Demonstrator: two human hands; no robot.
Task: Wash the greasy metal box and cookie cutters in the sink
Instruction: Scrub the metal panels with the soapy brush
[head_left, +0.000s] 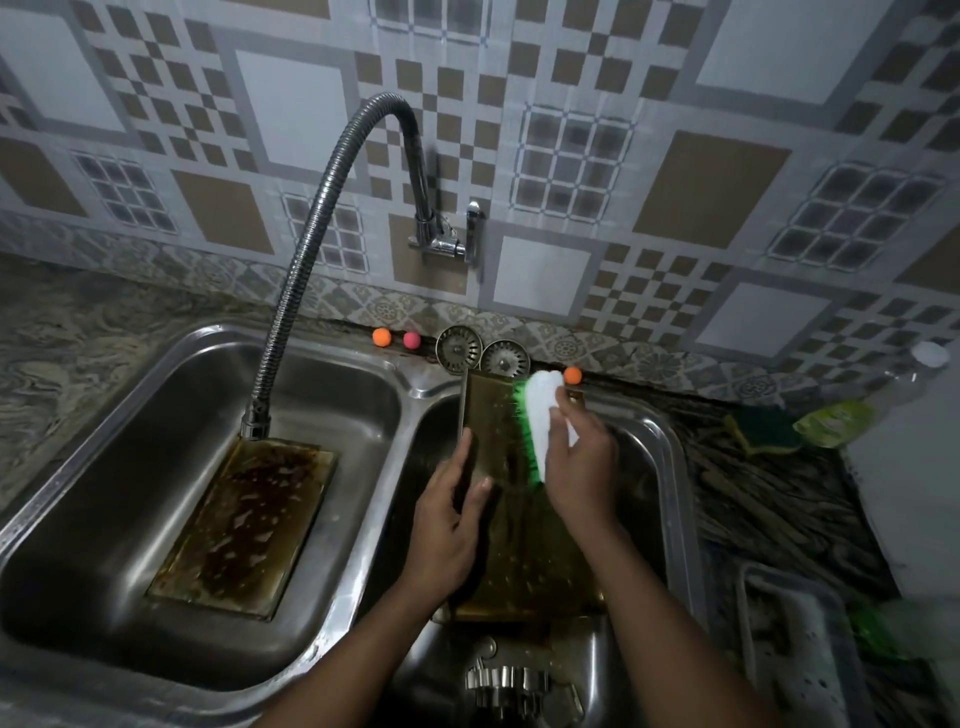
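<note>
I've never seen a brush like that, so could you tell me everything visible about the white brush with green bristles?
The white plastic scrubbing brush with bright green bristles has a smooth, rounded oblong back, with bristles sticking out along its left side. It is tilted, bristles pressed against the greasy brownish metal box propped in the right sink basin. The right hand grips its back, fingers curled over it.

A home kitchen: a double-bowl stainless steel sink (363, 519) set in a marbled stone counter (78, 332), a flexible wall tap (332, 208), patterned wall tiles (571, 156), and a dish-soap bottle (841, 415) at far right.
</note>
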